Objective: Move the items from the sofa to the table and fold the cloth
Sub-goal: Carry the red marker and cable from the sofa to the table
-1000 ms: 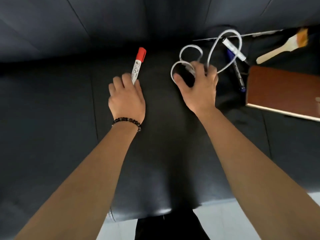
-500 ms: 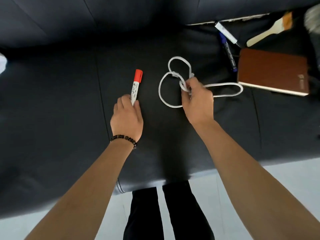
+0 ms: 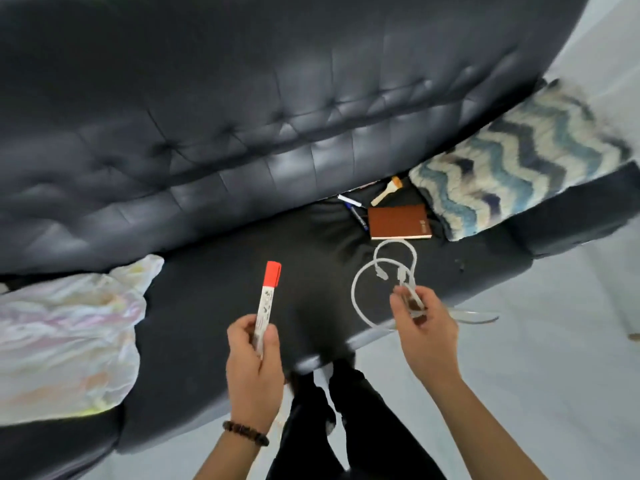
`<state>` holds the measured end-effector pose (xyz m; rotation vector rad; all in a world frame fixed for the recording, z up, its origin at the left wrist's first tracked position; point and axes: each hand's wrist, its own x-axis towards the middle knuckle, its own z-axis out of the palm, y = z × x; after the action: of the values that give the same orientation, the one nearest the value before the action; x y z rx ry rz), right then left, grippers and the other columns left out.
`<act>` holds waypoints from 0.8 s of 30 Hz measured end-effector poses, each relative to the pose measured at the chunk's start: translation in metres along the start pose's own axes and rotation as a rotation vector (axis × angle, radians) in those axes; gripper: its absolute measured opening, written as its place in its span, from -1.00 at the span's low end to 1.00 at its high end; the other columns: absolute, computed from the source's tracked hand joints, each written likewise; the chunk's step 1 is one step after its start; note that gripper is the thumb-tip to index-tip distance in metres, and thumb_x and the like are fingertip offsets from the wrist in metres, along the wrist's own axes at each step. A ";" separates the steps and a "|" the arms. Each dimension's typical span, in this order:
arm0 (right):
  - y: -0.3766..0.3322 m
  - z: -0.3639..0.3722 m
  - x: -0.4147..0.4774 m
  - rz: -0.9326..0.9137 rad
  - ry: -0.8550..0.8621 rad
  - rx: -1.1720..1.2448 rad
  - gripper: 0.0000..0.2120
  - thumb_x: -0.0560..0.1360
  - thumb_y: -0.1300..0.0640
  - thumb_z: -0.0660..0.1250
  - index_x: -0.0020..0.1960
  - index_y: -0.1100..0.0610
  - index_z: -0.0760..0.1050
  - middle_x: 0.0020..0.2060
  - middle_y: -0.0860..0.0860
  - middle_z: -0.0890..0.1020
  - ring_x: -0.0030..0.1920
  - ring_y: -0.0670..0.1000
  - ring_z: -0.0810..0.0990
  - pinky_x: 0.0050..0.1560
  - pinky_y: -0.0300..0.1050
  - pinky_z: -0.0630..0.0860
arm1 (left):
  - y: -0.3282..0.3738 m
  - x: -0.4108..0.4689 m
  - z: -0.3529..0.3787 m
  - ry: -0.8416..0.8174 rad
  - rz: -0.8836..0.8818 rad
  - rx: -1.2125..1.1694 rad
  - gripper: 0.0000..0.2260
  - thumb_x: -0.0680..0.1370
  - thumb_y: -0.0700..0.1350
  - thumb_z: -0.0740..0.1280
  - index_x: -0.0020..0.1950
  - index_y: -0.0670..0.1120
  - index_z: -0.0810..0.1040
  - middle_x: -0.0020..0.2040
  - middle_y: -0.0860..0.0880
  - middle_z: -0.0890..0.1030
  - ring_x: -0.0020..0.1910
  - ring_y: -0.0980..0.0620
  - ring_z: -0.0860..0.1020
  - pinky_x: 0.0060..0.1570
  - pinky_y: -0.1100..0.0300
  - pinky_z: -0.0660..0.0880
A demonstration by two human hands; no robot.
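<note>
One marker [image 3: 267, 299] in left hand [image 3: 254, 368] — one cable [image 3: 353, 292] in right hand [image 3: 426, 337].

Black sofa [image 3: 214, 306] carries notebook [image 3: 398, 223], blue pen [image 3: 358, 218], brush [image 3: 384, 194], patterned blanket [image 3: 512, 178], pale cloth [image 3: 65, 327].

The left grip [image 3: 254, 370] is holding a red-capped marker [image 3: 269, 296] upright while the right grip [image 3: 427, 336] is pinching a looped white cable [image 3: 354, 294], both hovering above the front edge of the black sofa [image 3: 242, 140]
</note>
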<state>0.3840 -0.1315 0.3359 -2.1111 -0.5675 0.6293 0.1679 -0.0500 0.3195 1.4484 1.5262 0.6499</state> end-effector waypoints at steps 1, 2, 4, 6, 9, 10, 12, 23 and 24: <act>-0.019 -0.023 -0.012 -0.005 0.039 0.030 -0.94 0.53 0.02 0.41 -0.06 -0.11 0.55 -0.17 -0.32 0.64 -0.15 -0.24 0.60 -0.20 -0.51 0.41 | 0.022 -0.006 -0.013 0.000 0.034 -0.045 -0.86 0.61 -0.09 0.26 0.05 0.14 0.36 -0.25 0.18 0.52 -0.41 0.19 0.45 -0.37 0.18 0.39; -0.036 -0.046 -0.024 -0.008 0.082 0.055 -0.95 0.52 0.00 0.41 -0.04 -0.11 0.55 -0.15 -0.36 0.64 -0.13 -0.26 0.61 -0.19 -0.48 0.43 | 0.044 -0.012 -0.024 0.003 0.072 -0.085 -0.86 0.61 -0.11 0.27 0.10 0.10 0.37 -0.21 0.14 0.52 -0.38 0.19 0.45 -0.34 0.14 0.42; -0.062 -0.090 -0.049 -0.030 0.194 0.085 -0.88 0.50 -0.08 0.42 0.02 -0.14 0.55 -0.10 -0.37 0.64 -0.13 -0.25 0.61 -0.16 -0.37 0.46 | 0.082 -0.024 -0.040 0.007 0.168 -0.139 -0.83 0.61 -0.07 0.26 0.18 0.07 0.36 -0.12 0.08 0.53 -0.32 0.19 0.48 -0.27 0.18 0.46; -0.076 -0.130 -0.079 -0.066 0.342 0.113 -0.82 0.47 -0.13 0.44 0.05 -0.20 0.54 -0.11 -0.36 0.63 -0.17 -0.25 0.61 -0.20 -0.30 0.45 | 0.111 -0.037 -0.052 -0.010 0.252 -0.165 -0.76 0.60 -0.03 0.25 0.25 0.04 0.35 -0.09 0.02 0.54 -0.28 0.18 0.50 -0.25 0.26 0.45; -0.078 -0.182 -0.126 -0.099 0.524 0.152 -0.76 0.44 -0.16 0.46 0.07 -0.24 0.50 -0.14 -0.32 0.61 -0.24 -0.20 0.58 -0.32 -0.38 0.44 | 0.140 -0.062 -0.059 -0.033 0.390 -0.171 -0.70 0.62 -0.02 0.21 0.34 0.01 0.34 -0.11 0.09 0.54 -0.28 0.19 0.50 -0.28 0.40 0.43; -0.074 -0.197 -0.141 -0.103 0.581 0.167 -0.74 0.43 -0.16 0.47 0.08 -0.24 0.49 -0.14 -0.28 0.61 -0.23 -0.18 0.58 -0.34 -0.39 0.47 | 0.147 -0.071 -0.058 -0.040 0.441 -0.169 -0.67 0.60 0.00 0.20 0.36 0.02 0.34 -0.13 0.14 0.54 -0.29 0.19 0.50 -0.30 0.44 0.42; -0.058 -0.225 -0.168 -0.095 0.679 0.183 -0.70 0.41 -0.10 0.49 0.08 -0.25 0.48 -0.13 -0.18 0.60 -0.21 -0.13 0.58 -0.29 -0.42 0.48 | 0.157 -0.090 -0.053 -0.078 0.516 -0.179 -0.68 0.60 -0.01 0.18 0.36 0.13 0.37 -0.15 0.15 0.53 -0.29 0.19 0.50 -0.31 0.46 0.41; 0.117 -0.361 -0.349 0.216 0.968 0.360 -0.67 0.40 -0.04 0.52 0.09 -0.22 0.48 -0.09 -0.10 0.62 -0.13 -0.06 0.59 -0.26 -0.38 0.45 | 0.188 -0.260 0.071 -0.470 0.747 -0.062 -0.70 0.66 -0.10 0.17 0.34 0.21 0.38 0.02 -0.14 0.55 -0.27 0.21 0.52 -0.31 0.46 0.44; 0.134 -0.375 -0.368 0.253 1.007 0.371 -0.66 0.40 -0.05 0.52 0.09 -0.22 0.47 -0.10 -0.12 0.62 -0.12 -0.06 0.59 -0.24 -0.33 0.45 | 0.189 -0.283 0.086 -0.512 0.767 -0.056 -0.70 0.66 -0.11 0.17 0.35 0.19 0.38 0.03 -0.16 0.55 -0.27 0.20 0.52 -0.30 0.45 0.45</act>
<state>0.3530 -0.6445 0.5068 -1.8450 0.3580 -0.2308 0.3069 -0.3072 0.5136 1.9707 0.5314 0.6721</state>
